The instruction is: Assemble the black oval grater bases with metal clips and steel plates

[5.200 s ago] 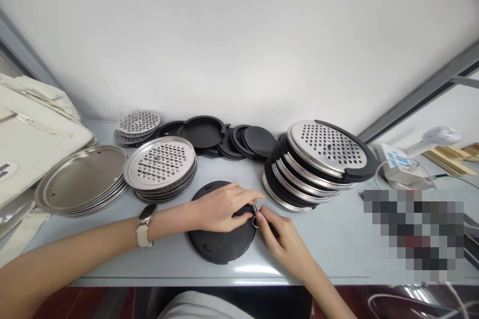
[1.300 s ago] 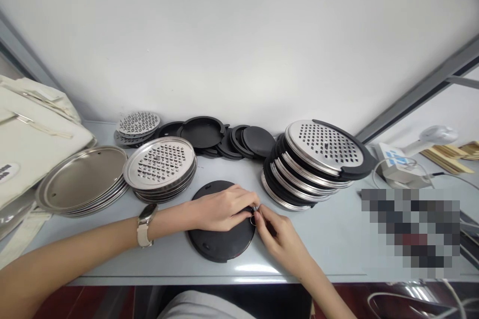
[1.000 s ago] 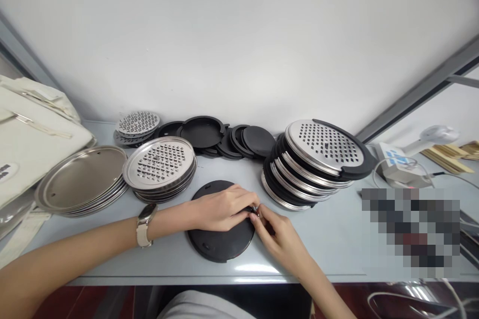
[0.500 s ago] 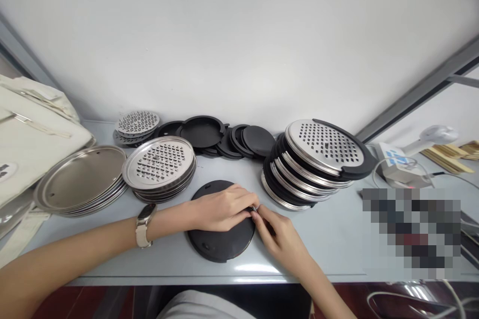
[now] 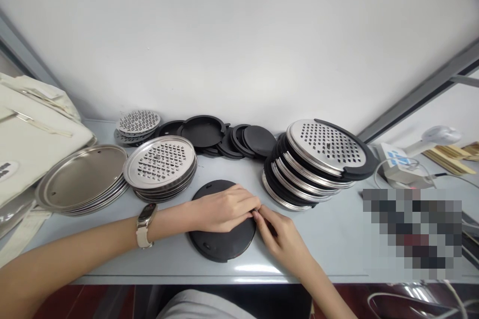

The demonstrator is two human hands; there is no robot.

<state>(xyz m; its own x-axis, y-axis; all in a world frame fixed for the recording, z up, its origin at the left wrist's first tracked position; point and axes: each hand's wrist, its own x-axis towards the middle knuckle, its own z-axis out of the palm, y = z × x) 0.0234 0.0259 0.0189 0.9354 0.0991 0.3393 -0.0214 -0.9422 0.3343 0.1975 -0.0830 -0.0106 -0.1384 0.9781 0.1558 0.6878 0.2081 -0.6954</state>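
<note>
A black plastic disc [image 5: 232, 244] lies on the grey table in front of me, with small slots near its rim. My left hand [image 5: 226, 209] rests across it, fingers closed together and bent over its right edge. At that same edge my right hand [image 5: 279, 232] pinches with thumb and forefinger, its fingertips meeting those of my left hand. Whatever sits between the fingertips is tiny and mostly covered. Right of the disc stands a tall stack of round metal graters with black rims [image 5: 325, 149]. To the left is a lower stack of metal grater plates [image 5: 160, 162].
Shallow metal trays [image 5: 84, 177] are stacked at the left beside a cream bag [image 5: 33, 129]. Along the wall lie smaller grater discs [image 5: 138, 122] and several black plastic rings and lids [image 5: 202, 132]. A white device with cables [image 5: 404, 169] stands at the right.
Both hands stay at the disc's right edge with barely any motion. A small shiny bit seen between the fingertips earlier is now more covered. The view has shifted slightly.
</note>
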